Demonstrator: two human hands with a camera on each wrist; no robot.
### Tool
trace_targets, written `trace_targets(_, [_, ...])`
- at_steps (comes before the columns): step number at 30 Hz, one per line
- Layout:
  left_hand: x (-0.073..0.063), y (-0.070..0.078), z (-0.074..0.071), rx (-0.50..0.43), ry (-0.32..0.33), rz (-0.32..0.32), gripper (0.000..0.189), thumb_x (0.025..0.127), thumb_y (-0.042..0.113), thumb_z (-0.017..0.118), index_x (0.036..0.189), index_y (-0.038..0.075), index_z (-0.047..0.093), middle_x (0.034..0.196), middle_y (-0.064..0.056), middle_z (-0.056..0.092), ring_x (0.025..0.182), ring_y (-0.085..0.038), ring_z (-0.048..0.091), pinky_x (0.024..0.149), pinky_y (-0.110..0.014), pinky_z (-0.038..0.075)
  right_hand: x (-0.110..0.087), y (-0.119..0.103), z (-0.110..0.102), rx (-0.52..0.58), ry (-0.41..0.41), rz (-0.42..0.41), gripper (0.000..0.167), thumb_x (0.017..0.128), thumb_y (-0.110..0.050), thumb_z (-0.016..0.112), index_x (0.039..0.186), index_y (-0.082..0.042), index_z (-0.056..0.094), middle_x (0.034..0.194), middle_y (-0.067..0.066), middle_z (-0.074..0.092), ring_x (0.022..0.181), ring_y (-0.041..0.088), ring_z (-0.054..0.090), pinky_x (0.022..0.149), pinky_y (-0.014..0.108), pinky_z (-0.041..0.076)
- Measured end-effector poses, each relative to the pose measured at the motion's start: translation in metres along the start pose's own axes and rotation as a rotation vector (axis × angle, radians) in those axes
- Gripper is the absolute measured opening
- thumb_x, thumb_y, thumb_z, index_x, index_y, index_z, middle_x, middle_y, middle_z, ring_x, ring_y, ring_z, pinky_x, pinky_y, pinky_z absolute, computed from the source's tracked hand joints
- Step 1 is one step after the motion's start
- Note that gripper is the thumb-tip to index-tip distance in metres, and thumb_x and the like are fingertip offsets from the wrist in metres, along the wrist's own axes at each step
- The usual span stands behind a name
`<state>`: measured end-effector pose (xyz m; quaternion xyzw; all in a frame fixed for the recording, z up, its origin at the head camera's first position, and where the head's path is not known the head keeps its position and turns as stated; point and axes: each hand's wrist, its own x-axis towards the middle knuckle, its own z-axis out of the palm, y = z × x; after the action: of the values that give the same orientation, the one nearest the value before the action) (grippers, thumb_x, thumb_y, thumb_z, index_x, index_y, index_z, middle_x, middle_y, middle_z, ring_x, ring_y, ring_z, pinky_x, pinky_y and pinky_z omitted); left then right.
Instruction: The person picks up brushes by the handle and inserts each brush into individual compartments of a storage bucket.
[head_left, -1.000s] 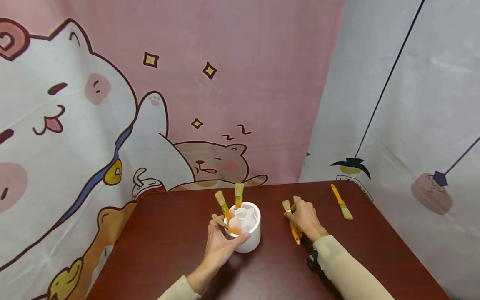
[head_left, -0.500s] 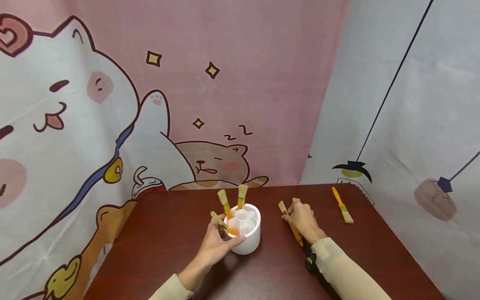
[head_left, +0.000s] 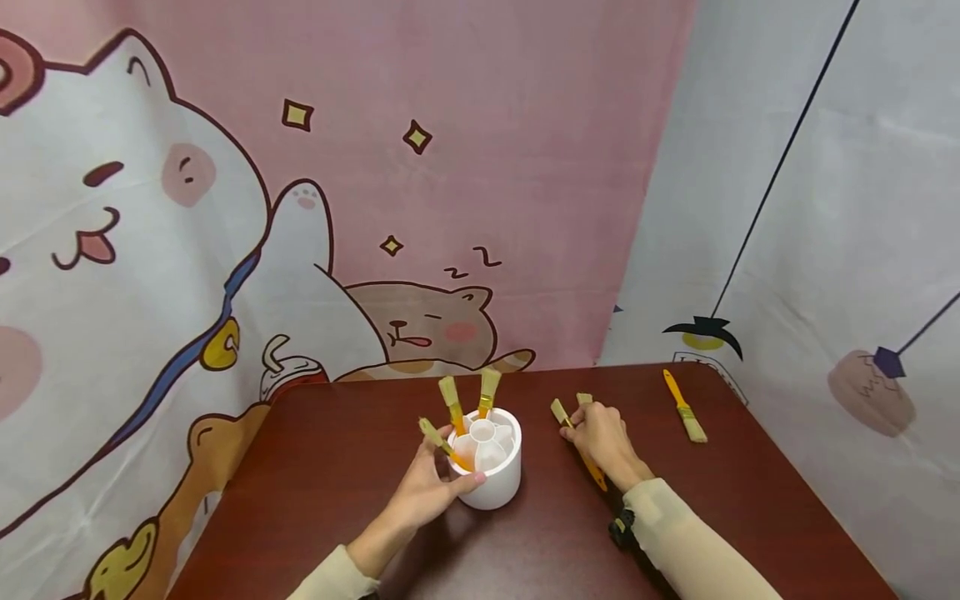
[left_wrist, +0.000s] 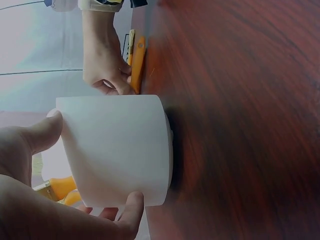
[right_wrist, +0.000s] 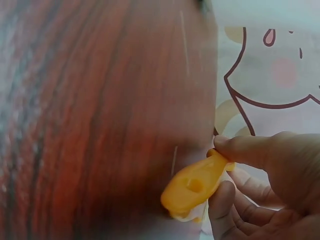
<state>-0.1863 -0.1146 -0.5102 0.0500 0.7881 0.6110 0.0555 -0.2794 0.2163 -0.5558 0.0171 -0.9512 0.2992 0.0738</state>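
Observation:
My left hand (head_left: 423, 487) holds a round white brush holder (head_left: 498, 487) standing on the table, thumb on its near side and fingers round the left. Inside are petal-shaped compartments round a central ring. Three flat paintbrushes stand in its left and back part, bristles up: one tilted left (head_left: 433, 435), one at back left (head_left: 453, 404), one at the back (head_left: 489, 392). To the right, my right hand (head_left: 603, 437) pinches an orange-handled paintbrush (head_left: 592, 472) low over the table. Another brush's bristles (head_left: 584, 399) show behind the fingers, its handle hidden by the hand.
One more orange-handled paintbrush (head_left: 684, 408) lies on the dark red-brown table (head_left: 337, 467) near its right back corner. A cartoon-printed cloth (head_left: 525, 208) hangs behind the table, with a pale cloth (head_left: 847, 250) along the right.
My right hand has shifted slightly left, and the bristle ends of the brushes at it have swung left. The upright brushes in the holder lean a little differently. My left hand stays on the holder.

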Motion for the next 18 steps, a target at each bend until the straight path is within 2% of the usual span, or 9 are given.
trace_targets(8, [-0.001,0.001,0.000,-0.034,-0.010,0.013,0.100,0.093,0.007,0.096,0.174,-0.001,0.040,0.156,-0.029,0.065,0.131,-0.034,0.070,0.116,-0.060,0.061,-0.006,-0.009,-0.010,0.023,0.051,-0.024,0.028,0.095,-0.022,0.099,0.106,-0.001,0.084,0.088,0.006,0.084,0.081,0.023,0.077,0.082,0.050,0.068])
trace_targets(18, [-0.002,-0.002,-0.001,-0.051,-0.022,0.012,0.099,0.094,0.006,0.096,0.175,0.000,0.039,0.162,-0.032,0.055,0.135,-0.035,0.069,0.120,-0.061,0.060,-0.016,-0.021,-0.020,0.028,0.081,-0.038,0.028,0.096,-0.025,0.099,0.106,-0.003,0.085,0.089,0.005,0.086,0.083,0.022,0.077,0.078,0.044,0.066])
